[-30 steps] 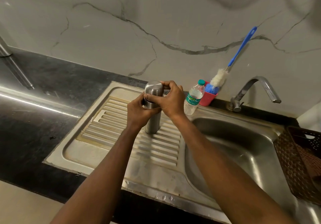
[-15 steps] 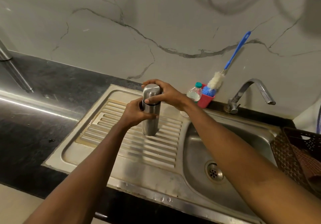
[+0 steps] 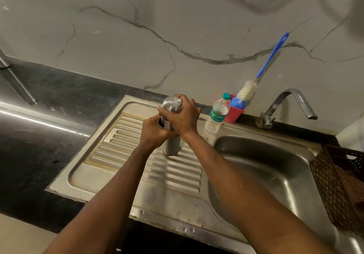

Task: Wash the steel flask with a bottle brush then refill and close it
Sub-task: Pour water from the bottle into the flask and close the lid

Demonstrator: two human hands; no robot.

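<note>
**Both hands on flask, on the drainboard**

I see the flask upright on the ribbed steel drainboard; it is a smooth brushed-metal cylinder. The left hand wraps round its upper body. The right hand curls over the domed cap (fingers hide the seam, so I can't tell how far the cap is seated). The two hands touch.

Behind, to the right, a clear plastic bottle with a green lid stands just beside a pink cup. The brush sits with its fluffy white-and-blue head in the cup and its blue handle leaning on the veined marble wall. A curved chrome tap hangs over the basin. A brown perforated basket is at far right, and a black stone counter at left.
</note>
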